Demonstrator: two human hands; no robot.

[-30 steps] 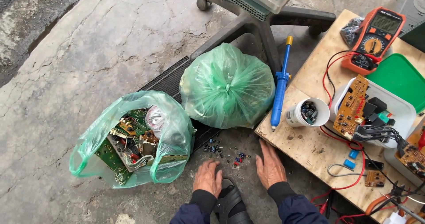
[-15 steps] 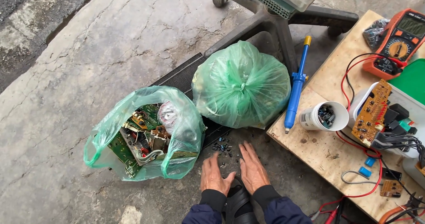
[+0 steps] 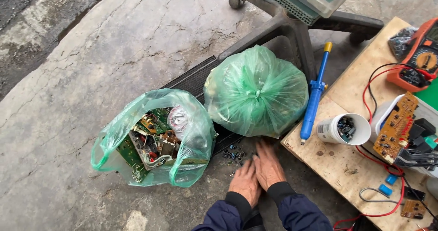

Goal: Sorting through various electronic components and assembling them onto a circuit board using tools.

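Observation:
My left hand (image 3: 244,183) and my right hand (image 3: 269,167) lie flat on the concrete ground, side by side and touching, fingers together. Just beyond their fingertips sits a small heap of loose electronic parts (image 3: 233,155). Right behind it stands a tied green plastic bag (image 3: 255,90). An open green plastic bag (image 3: 155,137) full of circuit boards lies left of my hands.
A wooden board (image 3: 346,162) on the right carries a blue desoldering pump (image 3: 314,101), a white cup of small parts (image 3: 345,129), a brown circuit board (image 3: 395,127), an orange multimeter (image 3: 417,60) and red and black leads. A chair base (image 3: 292,25) and a black grille (image 3: 196,78) lie behind the bags.
My hands have slid together from apart and now touch, sweeping the loose parts toward the tied bag. The view has shifted so everything sits further right.

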